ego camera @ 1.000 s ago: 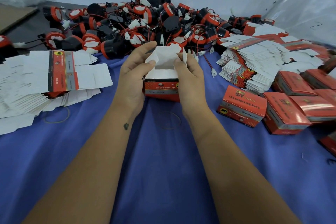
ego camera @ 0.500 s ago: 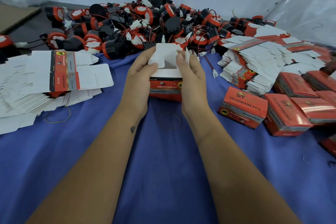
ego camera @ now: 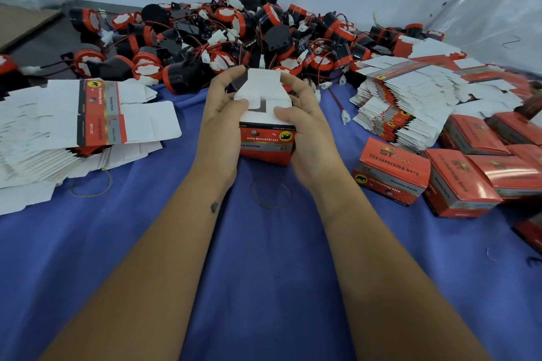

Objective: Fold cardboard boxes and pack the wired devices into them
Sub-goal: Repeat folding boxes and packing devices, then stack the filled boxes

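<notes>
A small red cardboard box (ego camera: 266,145) stands on the blue cloth in the middle, its white end flaps (ego camera: 262,88) turned up towards me. My left hand (ego camera: 221,123) grips its left side, thumb pressing a side flap inward. My right hand (ego camera: 305,126) grips the right side, thumb on the opposite flap, fingers curled behind the tall back flap. A dark gap shows between the flaps; what is inside is hidden. A big heap of black-and-red wired devices (ego camera: 234,38) lies just behind the box.
A fanned stack of flat unfolded boxes (ego camera: 73,126) lies at the left, another stack (ego camera: 410,102) at the right. Several closed red boxes (ego camera: 393,170) sit at the right. Rubber bands (ego camera: 271,192) lie on the blue cloth (ego camera: 264,272).
Both thumbs have pushed the side flaps down and inward over the box's open end. The tall back flap has tilted towards me. The box stays in place.
</notes>
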Action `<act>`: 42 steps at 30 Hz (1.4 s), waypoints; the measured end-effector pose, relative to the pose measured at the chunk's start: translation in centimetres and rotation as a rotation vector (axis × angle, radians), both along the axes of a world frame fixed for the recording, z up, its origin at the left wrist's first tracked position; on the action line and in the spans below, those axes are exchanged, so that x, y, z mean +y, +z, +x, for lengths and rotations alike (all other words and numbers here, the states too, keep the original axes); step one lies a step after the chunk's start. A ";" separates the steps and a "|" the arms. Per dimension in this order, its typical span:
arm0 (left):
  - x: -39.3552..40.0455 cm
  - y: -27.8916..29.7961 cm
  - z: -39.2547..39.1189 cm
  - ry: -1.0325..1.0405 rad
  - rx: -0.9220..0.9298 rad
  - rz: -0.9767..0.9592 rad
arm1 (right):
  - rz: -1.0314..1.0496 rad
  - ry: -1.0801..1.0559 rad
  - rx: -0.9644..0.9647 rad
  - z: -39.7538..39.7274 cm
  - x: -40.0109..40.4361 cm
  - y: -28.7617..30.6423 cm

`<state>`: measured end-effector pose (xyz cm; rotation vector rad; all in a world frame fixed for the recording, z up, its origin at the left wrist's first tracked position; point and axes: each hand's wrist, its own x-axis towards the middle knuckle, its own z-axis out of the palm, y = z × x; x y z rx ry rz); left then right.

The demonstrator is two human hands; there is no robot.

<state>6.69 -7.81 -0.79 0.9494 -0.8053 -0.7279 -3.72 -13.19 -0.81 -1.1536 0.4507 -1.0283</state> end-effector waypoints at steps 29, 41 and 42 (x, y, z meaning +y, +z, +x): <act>0.5 -0.2 0.2 -0.043 -0.159 0.144 | 0.064 -0.261 0.152 -0.6 0.0 1.0; 0.1 -0.3 -0.9 -0.028 -0.172 0.074 | -0.161 -0.194 0.096 -0.6 0.6 1.1; 0.1 -0.5 -0.8 -0.002 -0.189 0.095 | -0.191 -0.179 0.103 -0.7 0.6 1.1</act>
